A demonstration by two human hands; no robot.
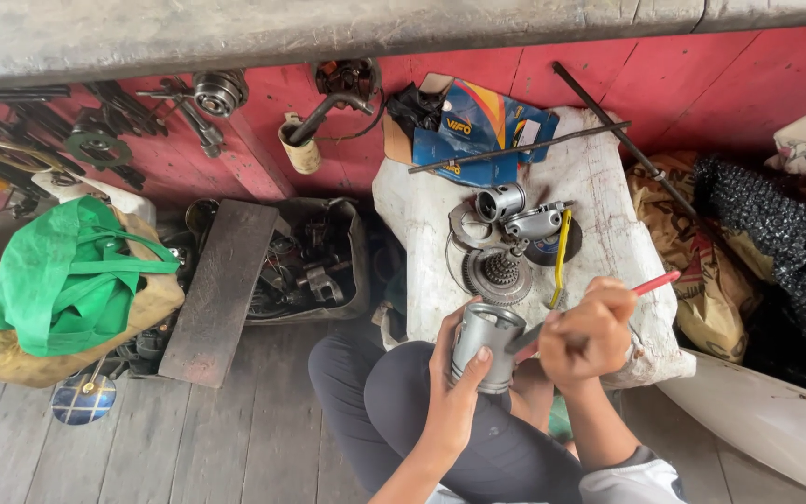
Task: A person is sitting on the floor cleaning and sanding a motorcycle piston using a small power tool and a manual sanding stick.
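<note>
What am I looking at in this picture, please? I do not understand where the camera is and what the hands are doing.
The camera sits on a person's head and looks down at their own two bare hands; there is no machine. The left hand holds a grey metal cylinder. The right hand grips a red-handled tool whose tip touches the cylinder's top. Just beyond, a white block carries a gear, more metal parts and a yellow tool. To the left lie a green bag and a tray of parts.

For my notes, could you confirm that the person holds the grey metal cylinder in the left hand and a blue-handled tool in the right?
Not quite: the head view shows the tool's handle is red, not blue. The rest stands: the left hand holds the grey metal cylinder, and the right hand grips the tool.
</note>
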